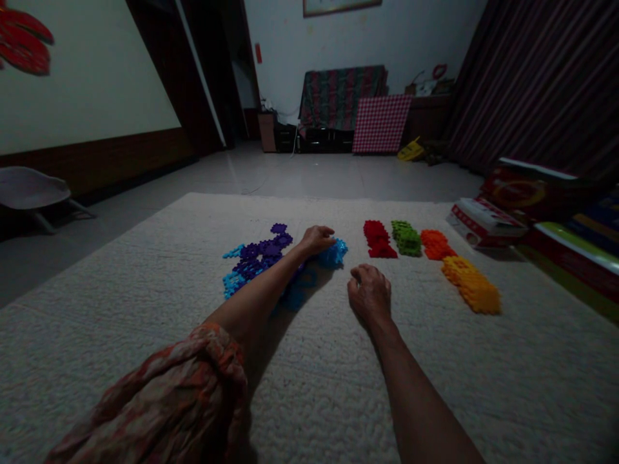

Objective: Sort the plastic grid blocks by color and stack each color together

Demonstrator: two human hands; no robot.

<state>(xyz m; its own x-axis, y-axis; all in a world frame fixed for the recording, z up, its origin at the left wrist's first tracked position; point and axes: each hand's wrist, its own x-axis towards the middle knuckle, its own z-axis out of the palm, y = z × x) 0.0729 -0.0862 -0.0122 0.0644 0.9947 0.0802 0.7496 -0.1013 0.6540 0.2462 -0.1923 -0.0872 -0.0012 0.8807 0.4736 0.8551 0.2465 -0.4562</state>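
Note:
My left hand (316, 240) reaches across to a stack of light-blue toothed plastic building pieces (335, 254), its fingers bent against the top of the stack. Close by on the right, my right hand (371, 293) rests low over the mat with its fingers curled in; nothing shows in it. Loose purple pieces (264, 250) lie in a spread heap to the left, mixed with light-blue pieces (233, 282). My left forearm hides part of this heap.
Sorted rows of red pieces (378, 240), green pieces (406, 238), orange pieces (436, 245) and yellow pieces (471, 285) lie on the pale quilted mat (309, 399). Boxes (486, 222) stand along its right edge. A low chair (33, 188) stands at left.

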